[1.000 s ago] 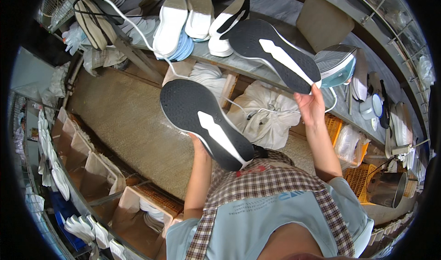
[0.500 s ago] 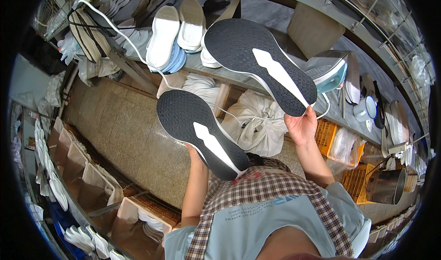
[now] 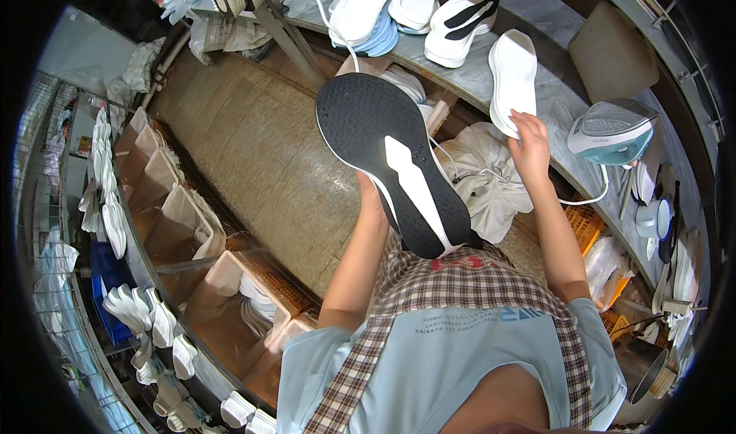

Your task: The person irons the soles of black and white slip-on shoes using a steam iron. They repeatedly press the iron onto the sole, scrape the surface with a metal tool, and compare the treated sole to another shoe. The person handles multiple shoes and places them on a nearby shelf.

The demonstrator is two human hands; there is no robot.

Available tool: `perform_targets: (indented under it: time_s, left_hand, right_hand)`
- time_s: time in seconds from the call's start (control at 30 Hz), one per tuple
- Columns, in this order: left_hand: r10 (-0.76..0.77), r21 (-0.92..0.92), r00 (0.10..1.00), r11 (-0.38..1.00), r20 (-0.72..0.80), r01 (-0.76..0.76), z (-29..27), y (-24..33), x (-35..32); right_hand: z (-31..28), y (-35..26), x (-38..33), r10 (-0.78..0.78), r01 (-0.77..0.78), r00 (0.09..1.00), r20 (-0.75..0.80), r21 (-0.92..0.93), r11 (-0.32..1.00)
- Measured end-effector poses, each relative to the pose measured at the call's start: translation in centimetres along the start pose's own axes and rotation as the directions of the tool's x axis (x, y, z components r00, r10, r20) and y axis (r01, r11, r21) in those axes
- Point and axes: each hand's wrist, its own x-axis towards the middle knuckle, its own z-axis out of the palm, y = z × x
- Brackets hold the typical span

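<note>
A shoe sole (image 3: pixel 399 166) with a black textured outsole and a white centre strip is held up by my left hand (image 3: pixel 371 202), gripped at its left edge, outsole facing up. The fingers of that hand are mostly hidden beneath it. My right hand (image 3: pixel 530 149) has its fingers on the near end of a white shoe sole (image 3: pixel 513 73), which lies at the front edge of the grey workbench (image 3: pixel 548 112) with its white side up. Left of it rests a white sole piece with black stripes (image 3: pixel 464 27).
White soles (image 3: pixel 364 8) lie on blue ones further left on the bench. At the right are an iron (image 3: pixel 613 131) with a white cord and a white mug (image 3: pixel 652 219). A white sack (image 3: pixel 487 192) sits below the bench edge. Lined bins (image 3: pixel 230 281) stand at the left.
The black-bottomed sole in my right hand no longer shows; a white sole now lies on the bench under that hand. The left sole has moved right and is held more upright in the picture.
</note>
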Motion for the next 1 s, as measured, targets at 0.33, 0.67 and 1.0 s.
perform_targets:
  time_s: [0.33, 0.67, 1.0]
  left_hand:
    - [0.172, 0.040, 0.973, 0.983, 0.154, -0.181, 1.1, 0.4, -0.6]
    - [0.089, -0.085, 0.990, 0.993, 0.111, -0.080, 0.8, 1.1, -0.7]
    - [0.190, -0.026, 0.978, 0.982, 0.082, -0.189, 1.3, 2.5, -1.5]
  right_hand:
    - [-5.2, -10.6, -0.5, 0.036, -0.529, 0.788, 0.615, 0.645, 0.551]
    - [-5.4, -10.0, -2.3, -0.046, -0.691, 0.697, 0.715, 0.654, -0.307]
    - [-5.0, -2.2, -5.4, 0.246, -0.436, 0.767, 0.592, 0.763, -0.476]
